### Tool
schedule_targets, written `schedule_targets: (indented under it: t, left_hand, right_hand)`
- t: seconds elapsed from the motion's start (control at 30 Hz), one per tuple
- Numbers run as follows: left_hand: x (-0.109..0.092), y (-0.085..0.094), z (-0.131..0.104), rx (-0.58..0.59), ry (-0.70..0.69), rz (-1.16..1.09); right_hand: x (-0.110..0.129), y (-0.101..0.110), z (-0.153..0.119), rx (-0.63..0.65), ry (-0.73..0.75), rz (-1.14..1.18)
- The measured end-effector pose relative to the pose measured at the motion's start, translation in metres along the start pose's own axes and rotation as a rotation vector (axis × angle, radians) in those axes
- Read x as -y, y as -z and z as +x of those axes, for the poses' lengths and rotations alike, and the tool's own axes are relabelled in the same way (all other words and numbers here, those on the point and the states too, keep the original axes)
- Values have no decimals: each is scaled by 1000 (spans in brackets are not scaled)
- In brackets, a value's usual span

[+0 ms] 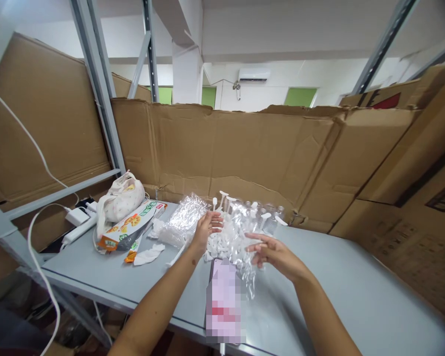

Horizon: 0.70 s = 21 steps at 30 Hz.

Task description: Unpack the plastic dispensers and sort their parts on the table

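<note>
In the middle of the frame, both hands reach over a grey flat metal table [356,291]. Between them is a crinkly clear plastic bag [241,247] full of small white plastic caps [222,242]. The bag's long side runs from the far top down toward the person, and its loose end hangs low near the centre.

The left hand [206,228] touches the left side of the bag, fingers partly spread and bent, resting on the white caps. I cannot tell if it pinches anything. The right hand [272,253] is just right of the bag, fingers loosely curled, tips at the shiny plastic. Both hands are about as close to the bag.

Behind the bag stand small clear plastic bottles with white pump tops [263,217]. Another shiny clear bag [183,220] lies to the left. Further left are a soft cream cloth pouch [120,200], a colourful flat snack packet [128,230] and a white power strip [77,230]. Tall brown cardboard sheets [244,153] make a wall behind.
</note>
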<state>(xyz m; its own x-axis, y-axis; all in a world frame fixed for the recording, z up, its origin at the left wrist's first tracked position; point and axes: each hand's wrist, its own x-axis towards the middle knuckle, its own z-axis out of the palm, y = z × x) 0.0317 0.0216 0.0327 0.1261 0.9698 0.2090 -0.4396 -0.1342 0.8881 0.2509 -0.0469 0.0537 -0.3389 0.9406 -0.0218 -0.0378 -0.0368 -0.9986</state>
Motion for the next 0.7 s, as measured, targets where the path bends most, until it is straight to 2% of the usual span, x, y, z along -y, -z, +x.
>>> schedule_targets:
  t: [0.13,0.23,0.3,0.4,0.53,0.7]
  left_hand:
    - [1,-1,-3,-42,2,119]
    - [5,-2,-3,-63,-17,185]
    - [9,-2,-3,-31,-29,204]
    - [14,-4,-5,45,-15,254]
    - [20,-9,-9,146,15,334]
    - [23,-10,-10,182,14,354]
  right_hand:
    - [-8,-18,3,114,-44,-97]
    - [-7,-22,2,105,-17,-147]
    - [-7,-20,3,23,45,-162]
    - [-10,-16,9,-169,142,-134]
    - [-19,-13,18,-405,200,-104]
    - [-21,-8,20,-554,241,-191]
